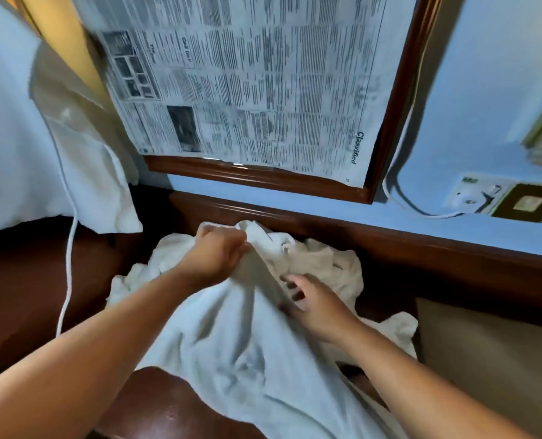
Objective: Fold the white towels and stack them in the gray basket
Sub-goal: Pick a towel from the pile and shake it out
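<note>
A large white towel (231, 343) lies crumpled across a dark wooden surface and drapes toward me. My left hand (216, 251) is clenched on a raised edge of this towel, lifting it. My right hand (314, 299) rests on the towel's folds just to the right, fingers spread and slightly curled against the cloth. More white towels (326, 258) lie bunched behind the hands against the wooden rail. The gray basket is not in view.
A wooden-framed window covered with newspaper (247, 83) fills the wall ahead. A white cable (68, 264) hangs down at left beside pale fabric (83, 147). A wall socket (475, 194) with a plugged cable sits at right. A beige cushion (491, 350) lies right.
</note>
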The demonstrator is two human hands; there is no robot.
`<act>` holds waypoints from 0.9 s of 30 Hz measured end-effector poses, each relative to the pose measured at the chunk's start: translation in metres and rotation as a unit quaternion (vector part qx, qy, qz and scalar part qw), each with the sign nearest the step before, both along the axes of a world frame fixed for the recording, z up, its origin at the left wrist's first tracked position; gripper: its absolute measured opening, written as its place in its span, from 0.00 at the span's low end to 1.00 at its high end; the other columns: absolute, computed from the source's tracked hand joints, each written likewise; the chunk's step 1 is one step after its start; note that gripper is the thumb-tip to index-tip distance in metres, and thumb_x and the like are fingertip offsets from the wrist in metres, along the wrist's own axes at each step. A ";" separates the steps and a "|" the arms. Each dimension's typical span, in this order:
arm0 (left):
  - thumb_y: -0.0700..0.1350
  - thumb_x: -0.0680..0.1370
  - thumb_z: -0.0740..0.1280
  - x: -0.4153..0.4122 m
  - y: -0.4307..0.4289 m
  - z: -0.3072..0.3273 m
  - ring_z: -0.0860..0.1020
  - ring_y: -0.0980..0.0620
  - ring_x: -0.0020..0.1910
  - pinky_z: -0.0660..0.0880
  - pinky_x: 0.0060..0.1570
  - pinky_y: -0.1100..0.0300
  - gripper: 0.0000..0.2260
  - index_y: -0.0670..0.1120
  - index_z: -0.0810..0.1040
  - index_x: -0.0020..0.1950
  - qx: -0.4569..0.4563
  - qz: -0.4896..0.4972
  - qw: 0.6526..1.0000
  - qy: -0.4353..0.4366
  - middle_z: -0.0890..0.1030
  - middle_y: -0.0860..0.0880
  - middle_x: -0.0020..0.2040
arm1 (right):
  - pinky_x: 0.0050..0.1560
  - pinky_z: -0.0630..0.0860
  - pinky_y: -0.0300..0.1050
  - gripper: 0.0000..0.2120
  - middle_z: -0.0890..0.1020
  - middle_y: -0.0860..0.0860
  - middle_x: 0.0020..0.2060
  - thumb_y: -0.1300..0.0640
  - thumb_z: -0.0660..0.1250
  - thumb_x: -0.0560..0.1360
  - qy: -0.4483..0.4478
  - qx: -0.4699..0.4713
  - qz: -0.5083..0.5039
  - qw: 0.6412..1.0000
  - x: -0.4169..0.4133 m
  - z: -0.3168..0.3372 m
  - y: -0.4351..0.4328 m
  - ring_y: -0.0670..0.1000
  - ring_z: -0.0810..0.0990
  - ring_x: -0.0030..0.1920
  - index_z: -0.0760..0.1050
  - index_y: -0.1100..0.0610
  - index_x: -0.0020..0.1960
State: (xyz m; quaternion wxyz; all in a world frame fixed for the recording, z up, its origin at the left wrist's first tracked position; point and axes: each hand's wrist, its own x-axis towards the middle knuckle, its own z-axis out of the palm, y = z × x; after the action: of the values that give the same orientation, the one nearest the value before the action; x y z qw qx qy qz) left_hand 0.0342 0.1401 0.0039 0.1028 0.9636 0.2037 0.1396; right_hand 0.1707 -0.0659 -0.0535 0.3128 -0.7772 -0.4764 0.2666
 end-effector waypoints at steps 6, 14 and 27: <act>0.51 0.84 0.62 0.032 0.010 0.202 0.65 0.58 0.30 0.63 0.30 0.58 0.15 0.50 0.70 0.38 -0.130 -0.079 0.958 -0.242 0.66 0.56 0.31 | 0.50 0.75 0.45 0.11 0.82 0.46 0.49 0.46 0.66 0.79 -0.048 0.188 -0.009 0.981 0.009 0.183 0.070 0.47 0.80 0.49 0.75 0.50 0.58; 0.58 0.75 0.73 0.006 -0.052 0.449 0.69 0.64 0.27 0.67 0.27 0.66 0.13 0.53 0.74 0.39 0.007 -0.080 0.938 -0.338 0.75 0.58 0.29 | 0.30 0.65 0.41 0.15 0.72 0.45 0.25 0.52 0.63 0.82 -0.256 0.452 -0.076 0.851 0.037 0.495 0.021 0.41 0.68 0.26 0.71 0.53 0.37; 0.54 0.79 0.68 0.017 -0.163 0.549 0.77 0.47 0.34 0.69 0.32 0.58 0.09 0.51 0.83 0.45 0.003 0.081 0.863 -0.498 0.81 0.48 0.36 | 0.35 0.66 0.49 0.20 0.73 0.49 0.30 0.41 0.61 0.80 -0.567 0.419 -0.069 0.706 0.063 0.645 -0.167 0.53 0.73 0.34 0.67 0.54 0.38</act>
State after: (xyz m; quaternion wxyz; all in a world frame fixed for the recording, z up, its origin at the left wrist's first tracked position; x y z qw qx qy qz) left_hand 0.0513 -0.0232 0.5530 0.1761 0.7459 0.2025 0.6096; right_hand 0.2341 -0.2325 0.5916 0.2950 -0.6018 -0.5715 -0.4735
